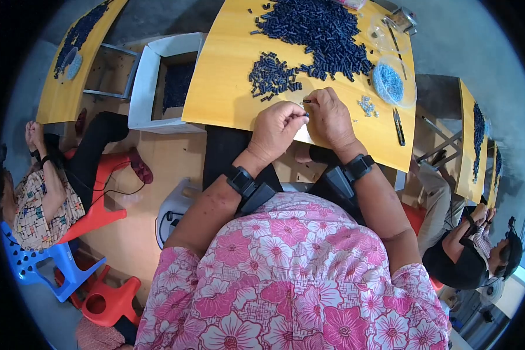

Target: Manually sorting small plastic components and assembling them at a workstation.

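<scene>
Dark tubular pieces (309, 35): lying heaped across the far side of the yellow table (221, 70); judging by bulk, mostly awaiting handling.
Smaller heap (272, 76): lying nearer the hands, perhaps counting as done, though showing too small to tell.
Left hand (279, 125): pinching a small dark part (307, 115) above the near edge.
Right hand (331, 116): pinching a dark tube (307, 101) just beside; joining not yet showing.
Clear bits (367, 106): lying loose near the tub (411, 96), apparently remaining unused.

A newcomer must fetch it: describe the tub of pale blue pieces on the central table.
Find the central yellow table and its big heap of dark pieces. Right of that heap, near the table edge, sits a round clear tub. Its many pale blue pieces set it apart from the clear dish beyond.
</scene>
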`<action>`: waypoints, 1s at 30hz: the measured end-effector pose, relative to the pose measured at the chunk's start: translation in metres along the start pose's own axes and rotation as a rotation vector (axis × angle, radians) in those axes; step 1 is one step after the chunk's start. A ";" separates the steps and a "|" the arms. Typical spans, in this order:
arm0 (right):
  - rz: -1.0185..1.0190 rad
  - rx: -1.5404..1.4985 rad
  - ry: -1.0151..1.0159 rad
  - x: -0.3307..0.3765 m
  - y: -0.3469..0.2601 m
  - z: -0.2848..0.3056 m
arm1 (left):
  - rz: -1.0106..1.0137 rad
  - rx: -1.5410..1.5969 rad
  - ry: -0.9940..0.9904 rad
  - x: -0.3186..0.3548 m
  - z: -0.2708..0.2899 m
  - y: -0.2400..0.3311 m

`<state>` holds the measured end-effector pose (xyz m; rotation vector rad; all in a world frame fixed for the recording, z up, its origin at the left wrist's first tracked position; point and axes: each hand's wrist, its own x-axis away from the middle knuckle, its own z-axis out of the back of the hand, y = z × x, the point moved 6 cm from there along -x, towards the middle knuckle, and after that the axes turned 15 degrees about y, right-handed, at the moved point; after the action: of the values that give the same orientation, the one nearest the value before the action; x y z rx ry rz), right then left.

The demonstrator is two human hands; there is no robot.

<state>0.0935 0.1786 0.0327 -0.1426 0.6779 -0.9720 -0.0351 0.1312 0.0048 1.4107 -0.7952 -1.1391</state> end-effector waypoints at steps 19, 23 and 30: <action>-0.110 -0.208 -0.095 0.025 -0.003 0.012 | 0.087 -0.081 -0.023 0.000 -0.004 -0.009; -0.153 -0.225 -0.083 0.024 -0.004 0.009 | -0.039 -0.179 -0.003 0.001 -0.004 -0.003; -0.581 -0.439 -0.128 0.025 -0.001 0.002 | -0.128 -0.232 0.055 0.002 -0.001 0.000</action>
<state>0.1036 0.1577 0.0227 -0.8180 0.7389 -1.3395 -0.0333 0.1297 0.0041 1.3060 -0.5211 -1.2434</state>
